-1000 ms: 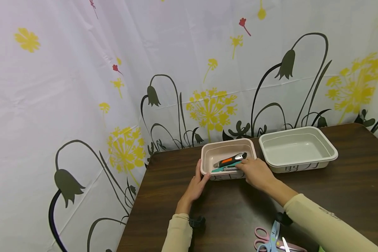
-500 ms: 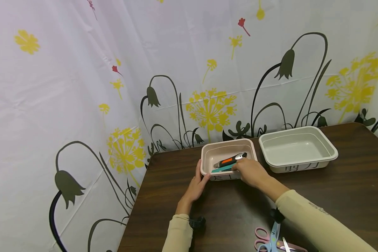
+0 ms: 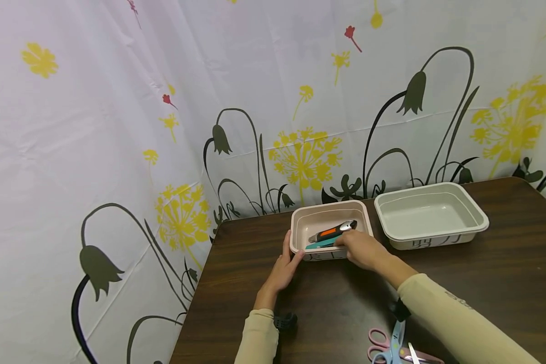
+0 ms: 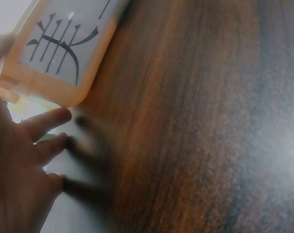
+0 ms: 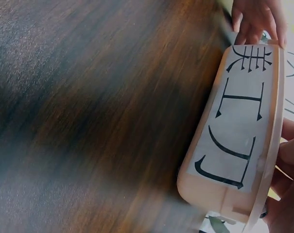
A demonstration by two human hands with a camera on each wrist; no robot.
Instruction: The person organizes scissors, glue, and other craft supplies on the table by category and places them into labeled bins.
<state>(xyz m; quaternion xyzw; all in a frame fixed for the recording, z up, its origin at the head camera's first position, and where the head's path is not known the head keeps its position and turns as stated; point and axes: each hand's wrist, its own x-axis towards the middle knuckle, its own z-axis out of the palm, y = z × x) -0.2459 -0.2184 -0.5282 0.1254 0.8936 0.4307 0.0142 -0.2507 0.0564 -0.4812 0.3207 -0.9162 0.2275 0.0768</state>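
Observation:
A pink plastic box [image 3: 318, 215] stands at the back of the table, a paper label with black characters on its front. My left hand [image 3: 279, 273] holds its front left corner, thumb at the front rim and fingers along the side. My right hand [image 3: 363, 248] reaches over the front right rim, its fingers curled at the right end of a slim teal tool [image 3: 318, 244]. Those fingertips are hidden in the head view. Behind the teal tool lies a black and orange utility knife [image 3: 329, 233]. In the right wrist view, the rim covers the box's contents.
To the right stands a grey-green box [image 3: 429, 212], also labelled. Light blue scissors [image 3: 395, 344] and pink-handled scissors [image 3: 377, 337] lie near the front of the dark wooden table [image 3: 236, 263], partly by the right sleeve. A flower-printed curtain [image 3: 255, 76] hangs behind the table.
My right hand has shifted left inside the pink box and now covers the ridged metallic part of the teal tool seen a second ago. The left hand and boxes stay put.

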